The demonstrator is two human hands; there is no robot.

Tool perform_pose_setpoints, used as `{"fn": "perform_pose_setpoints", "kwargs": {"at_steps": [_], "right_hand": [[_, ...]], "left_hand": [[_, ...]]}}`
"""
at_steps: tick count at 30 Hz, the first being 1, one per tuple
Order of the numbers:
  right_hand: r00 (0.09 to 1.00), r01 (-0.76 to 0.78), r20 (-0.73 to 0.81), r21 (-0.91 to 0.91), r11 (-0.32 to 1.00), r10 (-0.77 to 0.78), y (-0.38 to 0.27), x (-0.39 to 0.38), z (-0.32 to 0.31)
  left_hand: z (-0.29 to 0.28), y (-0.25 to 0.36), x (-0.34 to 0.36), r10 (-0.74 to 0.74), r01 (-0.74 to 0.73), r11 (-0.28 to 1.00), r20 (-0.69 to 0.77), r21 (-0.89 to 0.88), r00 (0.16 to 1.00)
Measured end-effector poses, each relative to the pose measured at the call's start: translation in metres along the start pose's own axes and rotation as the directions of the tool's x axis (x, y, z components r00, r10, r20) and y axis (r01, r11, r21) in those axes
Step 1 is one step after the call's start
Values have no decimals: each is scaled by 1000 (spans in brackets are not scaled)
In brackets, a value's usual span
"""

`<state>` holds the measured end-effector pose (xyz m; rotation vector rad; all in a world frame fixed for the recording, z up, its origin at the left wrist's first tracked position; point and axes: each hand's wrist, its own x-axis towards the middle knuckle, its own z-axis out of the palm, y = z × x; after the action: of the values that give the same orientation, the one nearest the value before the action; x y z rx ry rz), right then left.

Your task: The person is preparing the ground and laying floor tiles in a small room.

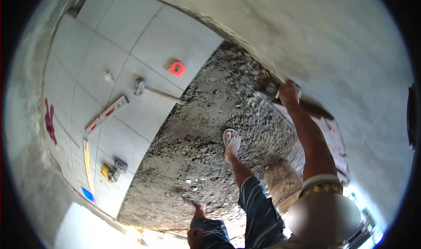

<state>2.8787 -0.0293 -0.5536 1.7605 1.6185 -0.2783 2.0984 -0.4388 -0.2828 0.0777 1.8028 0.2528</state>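
My right arm reaches forward to the foot of the wall, where my right hand is closed in a fist around something I cannot make out. A pale bit shows on either side of the fist. Just left of it lies a dark, lumpy heap of mortar or soil against the wall. At the lower edge, by my left knee, part of my left hand appears; its fingers cannot be made out. My sandalled feet, the right foot farther forward, stand on rough, crumbly ground.
Grey tiles cover the left side. On them lie an orange-red tape measure, a hammer, a spirit level, a yellow ruler, a yellow-and-dark tool and a maroon cloth. A thin string crosses the ground.
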Motion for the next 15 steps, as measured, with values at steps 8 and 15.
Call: {"fn": "perform_pose_setpoints", "kwargs": {"at_steps": [8,15], "right_hand": [[919,-36,338,582,812,-202,-34,-143,-144],[397,-572,682,707,416,-614,-22,-132,-148]], "left_hand": [[106,13,-63,-289,295,954,-95,56,953],[192,64,-84,-241,246,967,80,-69,967]]}}
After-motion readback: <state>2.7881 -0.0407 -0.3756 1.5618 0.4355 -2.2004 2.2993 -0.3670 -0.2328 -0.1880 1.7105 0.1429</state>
